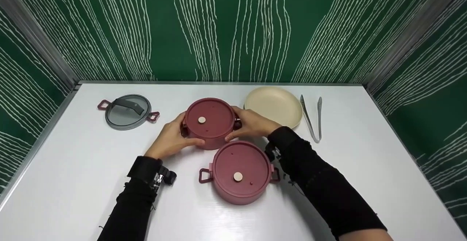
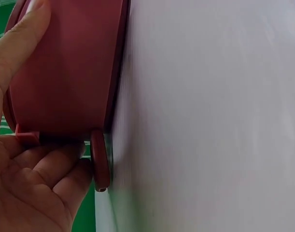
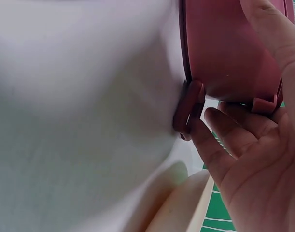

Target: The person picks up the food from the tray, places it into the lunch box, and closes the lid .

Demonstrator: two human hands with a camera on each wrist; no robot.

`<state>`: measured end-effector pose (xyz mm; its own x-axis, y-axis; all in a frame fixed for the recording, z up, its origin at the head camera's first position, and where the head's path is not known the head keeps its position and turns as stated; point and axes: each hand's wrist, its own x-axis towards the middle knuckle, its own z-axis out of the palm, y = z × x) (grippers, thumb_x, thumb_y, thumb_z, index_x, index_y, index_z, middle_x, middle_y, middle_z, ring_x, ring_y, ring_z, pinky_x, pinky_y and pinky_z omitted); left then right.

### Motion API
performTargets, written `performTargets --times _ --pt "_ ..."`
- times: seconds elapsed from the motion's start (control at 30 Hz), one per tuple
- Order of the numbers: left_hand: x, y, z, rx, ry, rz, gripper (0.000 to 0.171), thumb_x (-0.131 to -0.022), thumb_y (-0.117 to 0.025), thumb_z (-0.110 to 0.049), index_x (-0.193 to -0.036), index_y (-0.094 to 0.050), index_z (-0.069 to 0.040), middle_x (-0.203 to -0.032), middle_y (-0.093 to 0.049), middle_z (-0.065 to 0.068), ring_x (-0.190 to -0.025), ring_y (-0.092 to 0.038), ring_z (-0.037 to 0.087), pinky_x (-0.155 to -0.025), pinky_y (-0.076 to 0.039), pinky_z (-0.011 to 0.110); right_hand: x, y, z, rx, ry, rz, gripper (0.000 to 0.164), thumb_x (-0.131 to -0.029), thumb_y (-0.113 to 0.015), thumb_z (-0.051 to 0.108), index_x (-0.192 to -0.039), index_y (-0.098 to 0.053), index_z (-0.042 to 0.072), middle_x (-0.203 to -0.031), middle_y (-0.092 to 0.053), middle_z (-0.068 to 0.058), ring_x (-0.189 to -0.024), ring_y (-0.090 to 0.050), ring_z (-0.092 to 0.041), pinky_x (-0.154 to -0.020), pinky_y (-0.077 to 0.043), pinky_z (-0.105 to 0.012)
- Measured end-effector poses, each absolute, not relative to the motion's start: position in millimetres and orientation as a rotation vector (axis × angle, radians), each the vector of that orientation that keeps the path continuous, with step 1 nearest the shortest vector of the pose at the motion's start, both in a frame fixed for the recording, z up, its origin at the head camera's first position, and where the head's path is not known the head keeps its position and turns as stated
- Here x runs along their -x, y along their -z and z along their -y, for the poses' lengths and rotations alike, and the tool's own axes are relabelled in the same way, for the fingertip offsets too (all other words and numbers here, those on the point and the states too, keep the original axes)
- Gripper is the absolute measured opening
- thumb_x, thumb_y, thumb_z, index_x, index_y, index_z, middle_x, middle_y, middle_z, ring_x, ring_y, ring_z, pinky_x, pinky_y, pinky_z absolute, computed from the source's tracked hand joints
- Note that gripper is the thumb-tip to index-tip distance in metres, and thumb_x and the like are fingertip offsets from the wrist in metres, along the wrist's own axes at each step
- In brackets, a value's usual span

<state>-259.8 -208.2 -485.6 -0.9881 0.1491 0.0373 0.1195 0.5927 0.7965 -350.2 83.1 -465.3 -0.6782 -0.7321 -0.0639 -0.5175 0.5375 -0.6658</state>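
Both hands hold a dark red lidded pot (image 1: 210, 118) from its two sides, close over the white tabletop in the wrist views. My left hand (image 1: 174, 135) lies along its left side, thumb across the front wall and fingers behind, beside the side handle (image 2: 100, 159). On the opposite side, my right hand (image 1: 251, 124) grips it the same way, fingers near the other handle (image 3: 189, 107). The lid carries a small cream knob (image 1: 201, 120). Just in front stands a second, pinkish-red lidded pot (image 1: 239, 190) with a cream knob, its right handle partly behind my right wrist.
A round glass-topped piece (image 1: 124, 117) with a grey rim and two red side handles lies at the left. A cream plate (image 1: 273, 106) sits behind my right hand, with metal tongs (image 1: 310, 124) spread beside it. Green walls (image 1: 226, 33) border the white table (image 1: 182, 211).
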Motion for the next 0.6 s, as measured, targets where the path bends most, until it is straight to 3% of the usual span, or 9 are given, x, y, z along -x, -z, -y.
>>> performTargets --times 0.2,0.43,0.6 --pt "259.2 473.9 207.5 -0.22 -1.396 -2.763 0.115 -0.074 -0.099 -0.045 -0.168 -0.037 -0.019 -0.163 -0.055 0.008 -0.155 -0.047 0.031 -0.131 -0.034 0.053 348.7 459.5 -84.9 1.024 0.933 -2.46 0.097 -0.082 -0.096 0.035 -0.16 -0.044 0.008 -0.148 -0.067 -0.013 -0.14 -0.062 -0.027 -0.121 -0.049 -0.042" --pt "260.3 454.1 205.9 -0.264 -1.454 -2.754 0.11 -0.074 -0.1 -0.04 -0.165 -0.041 -0.02 -0.156 -0.061 0.007 -0.145 -0.059 0.031 -0.123 -0.048 0.048 344.9 445.6 -89.9 1.045 1.068 -2.475 0.101 -0.081 -0.096 0.035 -0.162 -0.044 0.008 -0.149 -0.067 -0.01 -0.145 -0.058 -0.026 -0.126 -0.043 -0.042" --pt "257.0 441.0 202.3 -0.31 -1.458 -2.781 0.107 -0.074 -0.1 -0.042 -0.163 -0.045 -0.021 -0.151 -0.065 0.006 -0.14 -0.063 0.027 -0.119 -0.051 0.046 339.7 438.1 -95.9 1.028 1.133 -2.493 0.105 -0.08 -0.096 0.039 -0.164 -0.041 0.01 -0.152 -0.064 -0.008 -0.147 -0.056 -0.024 -0.13 -0.038 -0.043"
